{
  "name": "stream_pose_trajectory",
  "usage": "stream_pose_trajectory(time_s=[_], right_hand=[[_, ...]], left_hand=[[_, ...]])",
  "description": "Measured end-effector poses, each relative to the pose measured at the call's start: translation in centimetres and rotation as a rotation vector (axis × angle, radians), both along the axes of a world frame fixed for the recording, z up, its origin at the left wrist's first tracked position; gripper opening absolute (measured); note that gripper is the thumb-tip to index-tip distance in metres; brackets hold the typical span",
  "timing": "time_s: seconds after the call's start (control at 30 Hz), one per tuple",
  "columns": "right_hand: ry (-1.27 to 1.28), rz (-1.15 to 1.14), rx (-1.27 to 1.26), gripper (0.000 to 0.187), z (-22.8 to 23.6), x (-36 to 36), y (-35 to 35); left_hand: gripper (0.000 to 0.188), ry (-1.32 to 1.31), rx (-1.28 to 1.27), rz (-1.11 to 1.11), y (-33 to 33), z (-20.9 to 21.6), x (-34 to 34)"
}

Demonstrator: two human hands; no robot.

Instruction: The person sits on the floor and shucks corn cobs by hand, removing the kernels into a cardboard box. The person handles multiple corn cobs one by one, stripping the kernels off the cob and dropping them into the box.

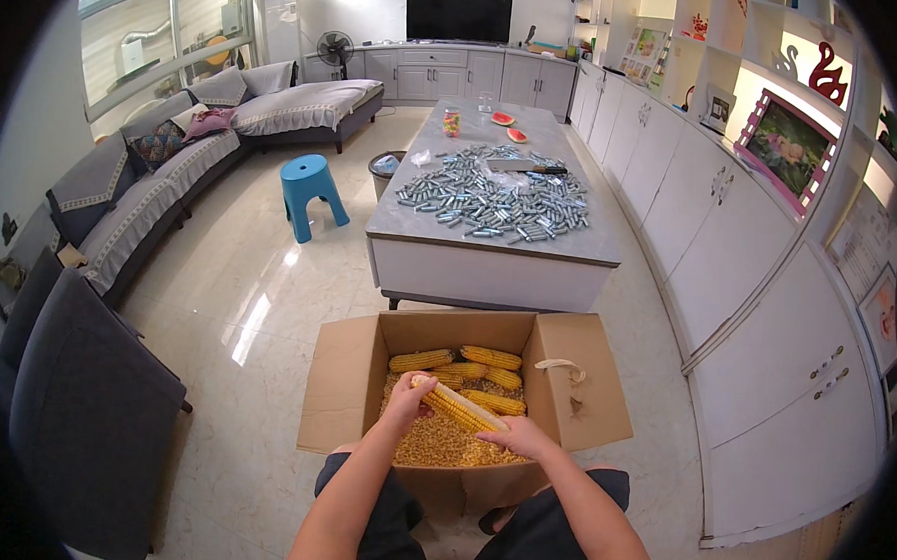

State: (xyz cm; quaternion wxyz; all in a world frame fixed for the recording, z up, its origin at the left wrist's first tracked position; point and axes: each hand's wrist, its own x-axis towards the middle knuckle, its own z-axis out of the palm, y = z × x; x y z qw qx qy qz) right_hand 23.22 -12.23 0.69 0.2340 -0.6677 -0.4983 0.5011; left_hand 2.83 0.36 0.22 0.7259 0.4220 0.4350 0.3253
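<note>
Both hands hold one ear of corn (458, 407), partly stripped, with a pale bare strip of cob along its upper side. My left hand (405, 403) is closed round its upper left end. Its lower right end is gripped by my right hand (524, 438). The ear slants over an open cardboard box (456, 327) between my knees. Inside, loose corn kernels (441, 446) cover the bottom, and several whole yellow ears (493, 402) lie toward the far side. A dry piece of husk (561, 366) rests on the right flap.
Beyond the box stands a long grey table (395, 233) with many small silvery cylinders (502, 197), a knife (524, 166), watermelon slices (503, 118) and a jar (450, 123). A blue stool (310, 189) and a bin (384, 167) are left of it. White cabinets (664, 169) line the right.
</note>
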Motion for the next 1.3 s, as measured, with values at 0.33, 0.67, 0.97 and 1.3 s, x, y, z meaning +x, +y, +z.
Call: stream_pose_trajectory(time_s=[0.33,0.67,0.97,1.3], right_hand=[[-0.015,0.016,-0.013,0.053,0.1,-0.1,-0.3],[-0.033,0.027,-0.023,0.057,-0.6,0.2,0.1],[-0.173,0.09,-0.019,0.062,-0.7,-0.6,-0.2],[-0.41,0.054,0.21,0.06,2.1,-2.3,0.9]], left_hand=[[0.038,0.08,-0.053,0.032,0.1,0.5,0.9],[0.04,0.046,-0.018,0.022,-0.3,0.0,0.5],[0.037,0.214,0.04,0.152,-1.3,1.0,1.6],[0.04,0.157,0.062,0.177,-1.1,0.7,1.6]])
